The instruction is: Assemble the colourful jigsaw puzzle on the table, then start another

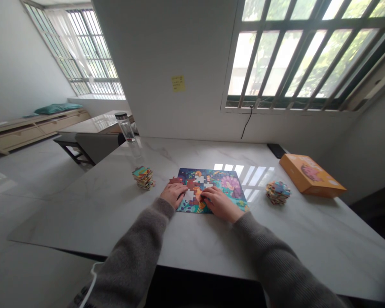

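Note:
A colourful jigsaw puzzle [232, 184] lies on the white marbled table, with white gaps showing near its middle. My left hand [174, 194] rests at the puzzle's left edge, fingers bent; a reddish-brown piece [176, 180] lies just beyond them. Over the lower middle of the puzzle is my right hand [220, 202], its fingertips bunched together at an orange part of the picture. Whatever is under those fingertips is too small to make out. One stack of pieces [143, 177] stands left of the puzzle, and another stack [277, 193] stands to its right.
An orange box [311, 175] sits at the right side of the table [115, 214], a dark phone-like object [276, 150] behind it. A clear bottle [125, 128] stands at the back left corner. A black cable [247, 122] hangs down the wall.

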`<action>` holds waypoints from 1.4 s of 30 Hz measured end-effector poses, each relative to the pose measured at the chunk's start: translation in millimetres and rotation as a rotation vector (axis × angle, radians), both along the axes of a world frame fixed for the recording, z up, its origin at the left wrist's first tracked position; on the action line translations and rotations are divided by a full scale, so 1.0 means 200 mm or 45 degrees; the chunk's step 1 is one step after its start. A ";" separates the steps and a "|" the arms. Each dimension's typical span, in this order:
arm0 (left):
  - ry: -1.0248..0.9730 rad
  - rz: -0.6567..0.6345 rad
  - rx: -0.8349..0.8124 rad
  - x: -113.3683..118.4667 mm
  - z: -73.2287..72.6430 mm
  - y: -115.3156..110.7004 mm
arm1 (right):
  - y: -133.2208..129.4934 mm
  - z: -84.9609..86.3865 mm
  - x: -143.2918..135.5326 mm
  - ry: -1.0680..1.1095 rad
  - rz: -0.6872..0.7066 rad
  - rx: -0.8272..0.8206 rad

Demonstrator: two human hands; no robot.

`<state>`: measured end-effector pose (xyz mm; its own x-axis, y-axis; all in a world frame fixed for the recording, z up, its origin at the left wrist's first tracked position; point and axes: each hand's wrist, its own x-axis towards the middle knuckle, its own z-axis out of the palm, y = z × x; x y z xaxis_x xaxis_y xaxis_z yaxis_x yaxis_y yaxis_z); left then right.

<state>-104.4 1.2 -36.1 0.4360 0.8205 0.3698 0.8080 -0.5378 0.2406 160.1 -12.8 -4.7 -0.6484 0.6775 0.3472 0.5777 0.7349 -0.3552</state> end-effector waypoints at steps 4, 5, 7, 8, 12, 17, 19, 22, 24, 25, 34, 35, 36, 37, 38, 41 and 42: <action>0.015 -0.002 0.029 0.03 0.01 -0.01 | -0.01 0.01 0.00 -0.009 -0.007 0.000; 0.014 -0.008 0.033 0.04 0.02 -0.02 | -0.02 0.01 -0.01 -0.010 -0.007 0.000; -0.008 0.007 0.049 0.03 0.05 -0.02 | -0.02 0.01 0.00 -0.008 -0.011 -0.006; -0.030 0.045 0.066 0.02 0.06 -0.02 | -0.02 0.01 0.00 -0.006 -0.011 -0.012; -0.140 0.332 0.169 -0.07 0.09 0.00 | -0.02 0.00 0.00 -0.001 -0.002 -0.034; -0.124 0.453 0.102 -0.15 0.02 0.03 | -0.01 -0.02 0.01 0.019 0.001 -0.043; -0.093 0.489 0.083 -0.16 -0.01 0.04 | -0.01 -0.02 0.01 0.025 0.009 -0.044; -0.057 0.530 0.064 -0.16 -0.03 0.05 | -0.01 -0.01 0.02 0.025 0.013 -0.049; -0.035 0.526 0.037 -0.16 -0.03 0.05 | -0.01 -0.01 0.01 0.023 0.012 -0.054; -0.029 0.516 0.025 -0.16 -0.02 0.05 | -0.02 -0.01 0.01 0.022 0.013 -0.055; -0.319 0.201 0.250 -0.05 0.10 -0.02 | -0.02 0.00 0.01 0.070 -0.011 -0.060; -0.370 0.123 0.273 -0.02 0.11 -0.03 | -0.02 0.00 0.01 0.126 -0.035 -0.059; -0.410 0.059 0.288 0.01 0.12 -0.05 | -0.02 0.01 0.00 0.207 -0.068 -0.068; -0.438 0.018 0.292 0.04 0.13 -0.06 | -0.02 0.01 -0.01 0.311 -0.109 -0.097; -0.448 -0.008 0.279 0.07 0.14 -0.08 | -0.02 0.02 -0.02 0.428 -0.147 -0.151; -0.429 -0.080 0.245 0.14 0.14 -0.12 | -0.02 0.02 -0.05 0.761 -0.175 -0.382; -0.416 -0.106 0.244 0.16 0.15 -0.13 | -0.02 0.02 -0.06 0.842 -0.156 -0.445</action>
